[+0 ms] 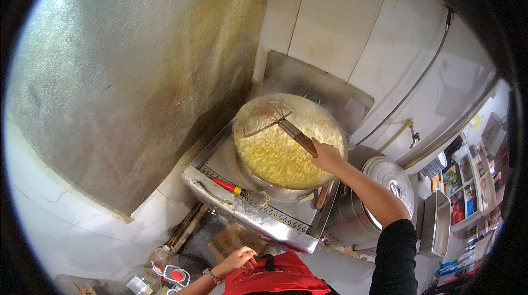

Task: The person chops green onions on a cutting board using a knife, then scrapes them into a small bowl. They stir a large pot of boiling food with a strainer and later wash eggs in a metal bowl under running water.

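My right hand grips the wooden handle of a wire mesh skimmer, whose basket is tilted over the far left part of a wide metal pot. The pot stands on a stainless steel stove and holds many small pale yellow pieces of food in liquid, with steam rising. Whether the basket touches the liquid is hard to tell. My left hand hangs near the red apron at my front, fingers loosely curled and apart, holding nothing.
A brush with a red and yellow handle lies on the stove's front ledge. To the right stands a large lidded metal pot below a wall tap. Plastic bottles and a cardboard box are on the floor. Walls rise behind and left.
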Demonstrator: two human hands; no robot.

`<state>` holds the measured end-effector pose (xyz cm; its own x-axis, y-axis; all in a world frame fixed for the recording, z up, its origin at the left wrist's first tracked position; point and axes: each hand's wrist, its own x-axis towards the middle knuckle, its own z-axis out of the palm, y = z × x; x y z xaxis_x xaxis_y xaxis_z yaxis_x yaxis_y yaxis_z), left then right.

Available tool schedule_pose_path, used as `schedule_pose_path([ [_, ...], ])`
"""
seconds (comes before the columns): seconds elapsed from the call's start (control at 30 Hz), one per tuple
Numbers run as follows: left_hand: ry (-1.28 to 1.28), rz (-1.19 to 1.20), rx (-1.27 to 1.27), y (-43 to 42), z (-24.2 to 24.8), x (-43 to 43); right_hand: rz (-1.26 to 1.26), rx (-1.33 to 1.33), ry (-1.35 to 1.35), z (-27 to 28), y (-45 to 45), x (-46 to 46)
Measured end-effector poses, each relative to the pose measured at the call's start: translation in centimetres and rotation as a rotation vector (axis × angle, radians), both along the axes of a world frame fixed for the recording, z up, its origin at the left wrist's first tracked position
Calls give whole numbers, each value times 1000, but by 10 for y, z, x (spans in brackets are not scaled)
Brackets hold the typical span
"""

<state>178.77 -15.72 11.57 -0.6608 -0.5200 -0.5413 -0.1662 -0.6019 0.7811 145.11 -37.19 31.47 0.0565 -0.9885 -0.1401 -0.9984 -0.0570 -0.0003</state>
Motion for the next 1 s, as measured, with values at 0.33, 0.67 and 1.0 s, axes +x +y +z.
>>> schedule_pose_path([
  [0.33, -125, 195, -409, -16, 15, -16, 9, -111, 189, -6, 42, -40],
  [0.67, -178, 240, -584, -37, 27, -30, -75, -184, 182, 7, 101, -95],
  [1.0, -150, 167, -580, -46, 17, -44, -211, -339, -43, 35, 182, -130],
])
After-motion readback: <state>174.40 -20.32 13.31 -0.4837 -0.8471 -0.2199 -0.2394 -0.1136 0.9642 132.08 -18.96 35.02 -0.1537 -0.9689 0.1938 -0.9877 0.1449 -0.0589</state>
